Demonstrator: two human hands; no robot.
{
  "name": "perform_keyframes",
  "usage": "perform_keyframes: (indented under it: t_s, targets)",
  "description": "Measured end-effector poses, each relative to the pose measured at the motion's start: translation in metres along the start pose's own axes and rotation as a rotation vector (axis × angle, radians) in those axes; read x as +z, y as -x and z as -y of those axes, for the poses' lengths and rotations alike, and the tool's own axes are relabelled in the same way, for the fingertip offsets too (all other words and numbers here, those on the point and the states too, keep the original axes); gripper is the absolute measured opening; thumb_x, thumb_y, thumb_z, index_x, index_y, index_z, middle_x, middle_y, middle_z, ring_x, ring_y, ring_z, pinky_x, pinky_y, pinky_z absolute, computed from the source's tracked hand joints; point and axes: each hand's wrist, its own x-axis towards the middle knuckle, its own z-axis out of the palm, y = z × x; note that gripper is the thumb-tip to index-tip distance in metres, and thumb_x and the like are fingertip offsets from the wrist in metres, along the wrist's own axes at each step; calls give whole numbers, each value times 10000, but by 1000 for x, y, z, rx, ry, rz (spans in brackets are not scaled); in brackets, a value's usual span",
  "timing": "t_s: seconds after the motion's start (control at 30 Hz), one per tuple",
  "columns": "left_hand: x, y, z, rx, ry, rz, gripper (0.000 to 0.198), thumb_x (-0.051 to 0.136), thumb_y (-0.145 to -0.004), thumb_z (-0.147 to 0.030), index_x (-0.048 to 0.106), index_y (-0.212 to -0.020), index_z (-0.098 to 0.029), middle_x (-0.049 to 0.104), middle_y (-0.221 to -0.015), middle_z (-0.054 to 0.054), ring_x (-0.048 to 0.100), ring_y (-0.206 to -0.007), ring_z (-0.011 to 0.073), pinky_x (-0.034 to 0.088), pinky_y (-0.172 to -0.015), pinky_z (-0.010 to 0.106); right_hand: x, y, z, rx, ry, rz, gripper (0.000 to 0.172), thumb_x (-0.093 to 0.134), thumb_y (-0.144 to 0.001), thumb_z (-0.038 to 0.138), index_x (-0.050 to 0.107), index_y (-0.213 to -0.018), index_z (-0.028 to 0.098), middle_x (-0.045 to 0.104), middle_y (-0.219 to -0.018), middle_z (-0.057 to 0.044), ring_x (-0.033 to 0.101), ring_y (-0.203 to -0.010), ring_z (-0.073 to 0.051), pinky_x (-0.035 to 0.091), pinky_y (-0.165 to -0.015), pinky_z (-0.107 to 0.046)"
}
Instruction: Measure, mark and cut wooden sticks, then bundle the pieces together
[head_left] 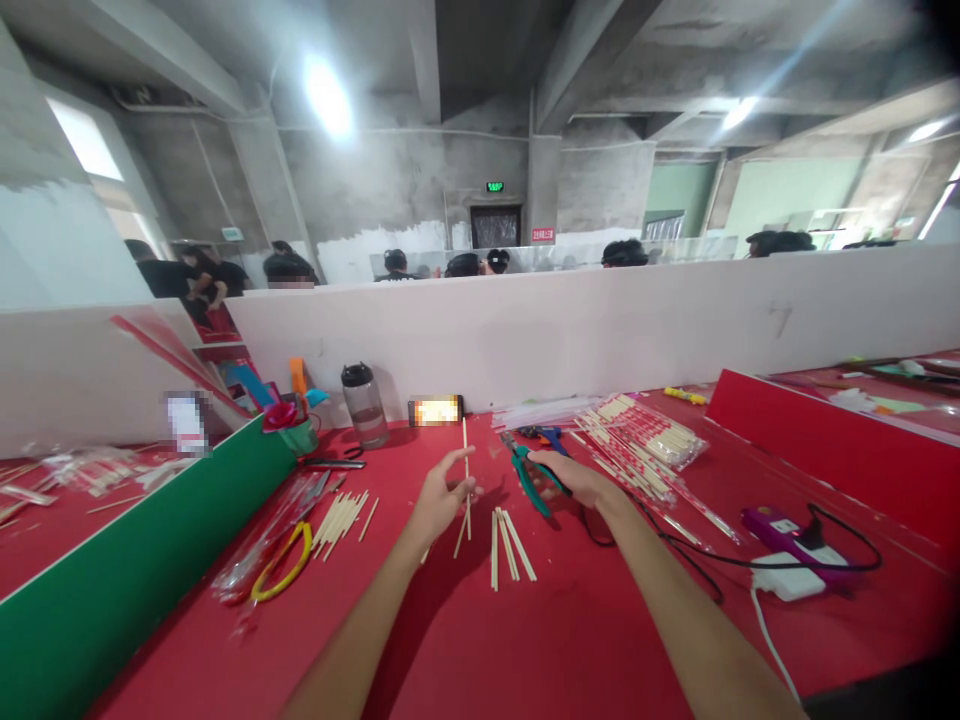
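My left hand [442, 500] is closed on a thin wooden chopstick [466, 450], which stands nearly upright between thumb and fingers. In my right hand [566, 478] are pliers [529, 480] with teal and black handles, their jaws pointing up and left, apart from the chopstick. Whether the jaws are parted is too small to tell. Several short stick pieces [510, 545] lie fanned on the red tabletop [480, 650] between my forearms. Another bunch of short sticks [341, 520] rests left of my left hand, beside yellow-handled scissors [283, 565].
Wrapped chopsticks [645, 440] lie behind my right hand, near a blue glue gun [553, 437]. A power strip [799, 545] with cables sits at right. A water bottle [363, 405] and a phone [436, 410] stand by the white partition [525, 330]. Green [150, 540] and red [825, 450] dividers flank the table.
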Motion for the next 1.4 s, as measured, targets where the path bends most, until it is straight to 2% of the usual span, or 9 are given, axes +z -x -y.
perform_keyframes:
  t_s: [0.1, 0.2, 0.3, 0.43, 0.57, 0.8, 0.93, 1.13, 1.4]
  targets:
    - [0, 1, -4, 21, 52, 6, 622, 658, -818, -381, 456, -1365, -165, 665, -1142, 118, 711, -770, 170, 563, -716, 289, 11, 3, -1, 47, -185, 120, 327, 563, -836, 463, 677, -878, 159, 658, -759, -36, 587, -623, -142, 486, -550, -235]
    - [0, 1, -8, 35, 97, 26, 627, 693, -792, -398, 479, -1348, -200, 456, -1451, 163, 705, -756, 145, 566, -679, 260, 17, 5, -3, 1, -136, 194, 319, 575, -834, 469, 646, -763, 165, 620, -666, -9, 547, -536, -125, 453, -512, -232]
    - [0, 2, -9, 34, 118, 46, 630, 712, -779, -408, 495, -1336, -211, 324, -1542, 166, 702, -751, 131, 565, -659, 240, 15, 6, -4, -73, -53, 206, 305, 595, -830, 473, 638, -748, 182, 619, -662, 6, 538, -540, -124, 463, -559, -253]
    - [1, 4, -9, 26, 114, 67, 603, 704, -793, -378, 501, -1341, -230, 325, -1544, 155, 705, -750, 135, 565, -655, 247, 7, 7, -4, -86, -3, 208, 268, 633, -807, 466, 696, -882, 216, 666, -776, -1, 599, -676, -163, 495, -691, -314]
    - [1, 5, -7, -5, 97, 128, 600, 712, -783, -381, 522, -1330, -225, 379, -1513, 157, 695, -725, 124, 564, -660, 258, 3, 8, -3, -94, 95, 270, 329, 661, -783, 494, 727, -962, 226, 693, -854, -18, 626, -770, -199, 485, -742, -329]
    - [2, 6, -4, -67, 114, 222, 576, 719, -783, -330, 541, -1322, -230, 407, -1494, 160, 700, -702, 122, 557, -652, 260, 3, 9, -1, -99, 169, 354, 351, 643, -794, 531, 740, -931, 223, 686, -809, -16, 616, -738, -183, 465, -690, -286]
    - [2, 8, -7, -108, 152, 224, 564, 734, -775, -303, 559, -1306, -230, 422, -1485, 151, 700, -692, 115, 561, -651, 255, 4, 10, -3, -62, 139, 348, 333, 648, -791, 516, 742, -906, 217, 687, -796, -15, 619, -716, -178, 475, -684, -290]
    - [2, 10, -13, -190, 263, 231, 567, 760, -771, -299, 573, -1296, -192, 502, -1410, 169, 671, -643, 77, 583, -700, 270, 4, 13, -3, 17, 52, 359, 337, 615, -793, 494, 738, -866, 189, 713, -883, -43, 643, -701, -181, 529, -717, -343]
    - [1, 11, -18, -268, 325, 240, 541, 751, -785, -251, 581, -1292, -172, 585, -1302, 154, 658, -631, 60, 576, -673, 213, 4, 15, -1, 41, 40, 402, 368, 577, -814, 473, 740, -898, 154, 723, -861, -68, 666, -667, -178, 525, -663, -282]
